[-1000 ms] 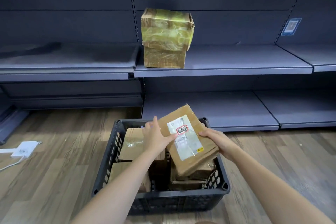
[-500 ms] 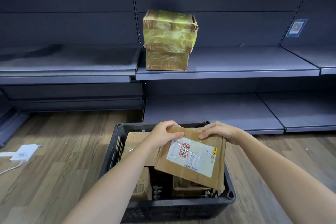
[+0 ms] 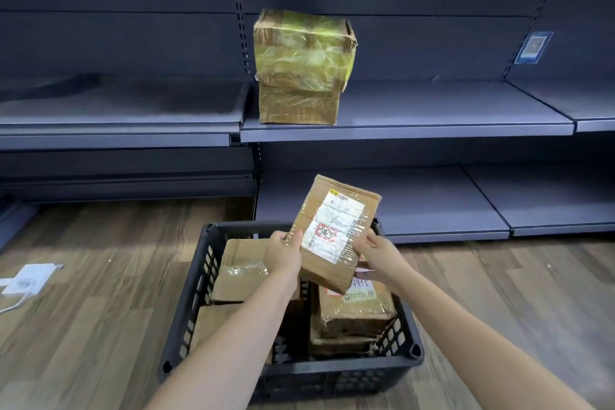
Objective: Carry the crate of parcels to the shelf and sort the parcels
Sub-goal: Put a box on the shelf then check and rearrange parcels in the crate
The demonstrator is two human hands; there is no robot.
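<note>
Both hands on it: the left hand [image 3: 283, 251] and right hand [image 3: 379, 253] clamp a flat parcel [image 3: 334, 231] by its lower edges, fingers curled round it, label up, above the dark crate [image 3: 293, 373]. More parcels [image 3: 239, 271] lie below their fingers.

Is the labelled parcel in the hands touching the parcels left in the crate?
Cannot tell. In the head view the labelled parcel is tilted up, but its lower edge overlaps the parcel in the crate, hiding any gap.
</note>
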